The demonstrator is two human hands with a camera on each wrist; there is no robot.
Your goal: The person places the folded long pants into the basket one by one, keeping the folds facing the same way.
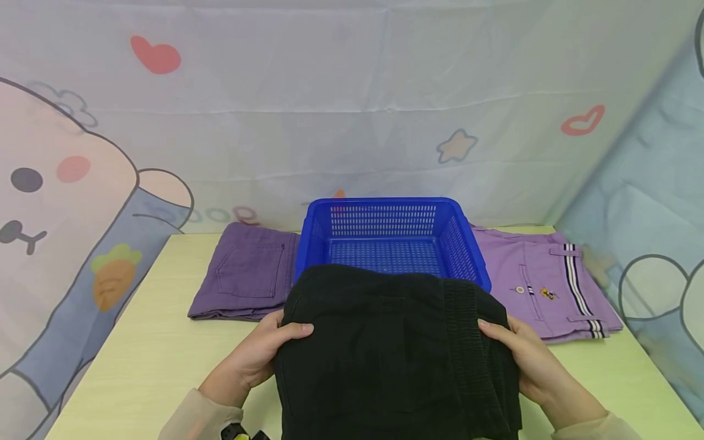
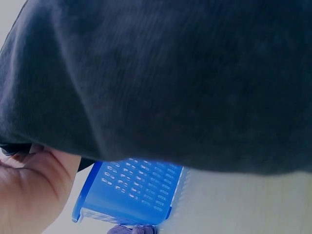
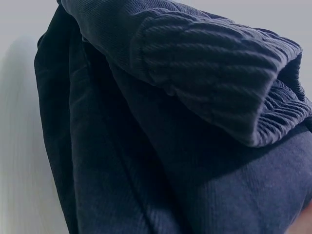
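Folded black trousers [image 1: 379,354] with a ribbed elastic waistband hang between both hands, in front of the blue basket [image 1: 308,244]. My left hand [image 1: 255,351] grips their left edge, thumb on top and fingers hidden underneath. At the opposite edge, beside the waistband, my right hand [image 1: 533,366] holds the cloth the same way. In the left wrist view the black cloth [image 2: 170,87] fills the upper part, with the left hand [image 2: 36,190] below it. The right wrist view shows the gathered waistband [image 3: 209,68] and loose folds beneath it.
Folded dark purple trousers [image 1: 250,272] lie left of the basket on the pale yellow table [image 1: 137,360]. Light purple trousers [image 1: 544,287] with striped trim lie to its right. A printed cloth backdrop [image 1: 341,110] rises behind the table.
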